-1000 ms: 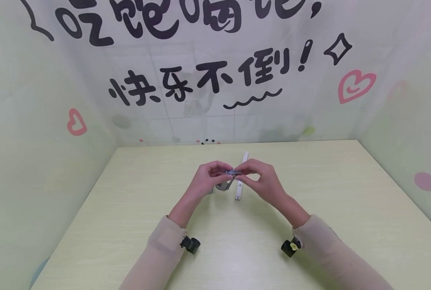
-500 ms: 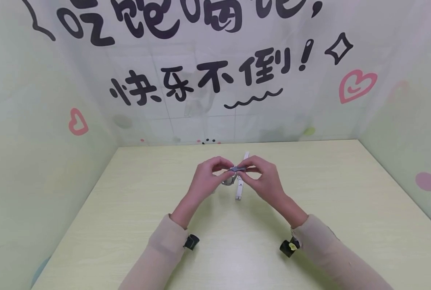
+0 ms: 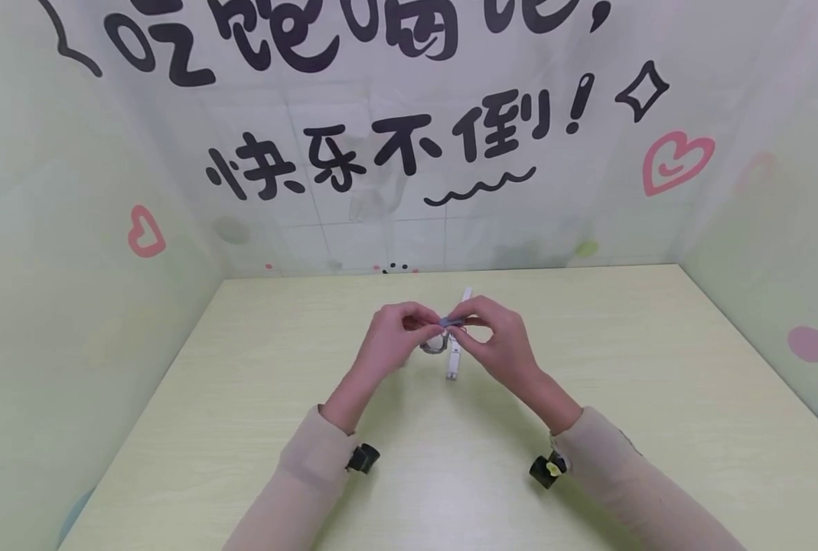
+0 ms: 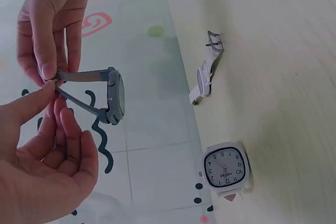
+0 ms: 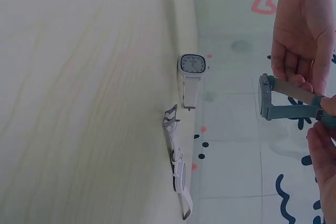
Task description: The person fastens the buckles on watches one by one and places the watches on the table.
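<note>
My left hand (image 3: 389, 337) and right hand (image 3: 501, 337) meet above the table, pinching the two strap ends of a blue-grey wristwatch (image 4: 116, 97) between thumbs and fingertips. The strap makes a loop, with the watch case hanging below the fingers in the head view. In the right wrist view the strap (image 5: 294, 111) runs from the case to a buckle area partly covered by the fingertips. Whether the strap is fastened cannot be told. Under the hands lies a slim white wristwatch (image 3: 454, 360), stretched out on the table.
A second white wristwatch (image 4: 226, 167) with a squarish dial lies beside the slim one, mostly hidden behind my left hand in the head view. The pale wooden table (image 3: 243, 459) ends at a printed cloth backdrop (image 3: 381, 237) behind and at the sides.
Both hands have risen slightly with the blue-grey wristwatch, and the fingertips have shifted on its strap ends. The white wristwatches have not moved.
</note>
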`<state>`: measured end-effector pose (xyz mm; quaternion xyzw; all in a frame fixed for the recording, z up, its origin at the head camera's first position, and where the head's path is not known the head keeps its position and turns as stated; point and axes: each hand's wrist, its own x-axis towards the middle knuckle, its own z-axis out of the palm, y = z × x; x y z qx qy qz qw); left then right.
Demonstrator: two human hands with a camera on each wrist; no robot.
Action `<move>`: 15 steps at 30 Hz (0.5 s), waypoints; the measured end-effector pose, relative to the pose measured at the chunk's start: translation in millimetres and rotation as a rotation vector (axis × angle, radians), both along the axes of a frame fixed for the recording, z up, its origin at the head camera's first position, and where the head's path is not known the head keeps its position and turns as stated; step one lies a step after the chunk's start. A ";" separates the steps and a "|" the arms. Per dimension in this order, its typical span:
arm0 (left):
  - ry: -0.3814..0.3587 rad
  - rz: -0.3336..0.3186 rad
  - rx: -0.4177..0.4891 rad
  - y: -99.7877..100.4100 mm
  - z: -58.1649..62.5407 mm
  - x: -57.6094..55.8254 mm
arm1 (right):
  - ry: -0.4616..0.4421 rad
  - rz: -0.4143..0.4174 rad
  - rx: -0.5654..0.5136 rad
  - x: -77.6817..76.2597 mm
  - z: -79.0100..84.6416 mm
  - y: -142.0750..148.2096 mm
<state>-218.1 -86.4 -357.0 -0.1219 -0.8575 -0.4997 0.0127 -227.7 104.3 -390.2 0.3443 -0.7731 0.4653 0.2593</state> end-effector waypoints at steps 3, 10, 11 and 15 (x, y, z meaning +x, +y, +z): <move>-0.097 -0.029 0.052 -4.1 0.4 -2.3 | 0.015 -0.006 0.047 0.8 0.5 0.0; -0.182 -0.064 0.029 -7.0 2.2 -3.1 | 0.070 -0.016 0.196 2.5 2.7 -3.1; -0.184 -0.074 0.021 -7.1 2.8 -3.0 | 0.078 -0.020 0.210 2.7 2.8 -3.7; -0.178 -0.100 -0.014 -7.5 2.1 -3.9 | 0.101 -0.027 0.240 3.6 4.2 -6.3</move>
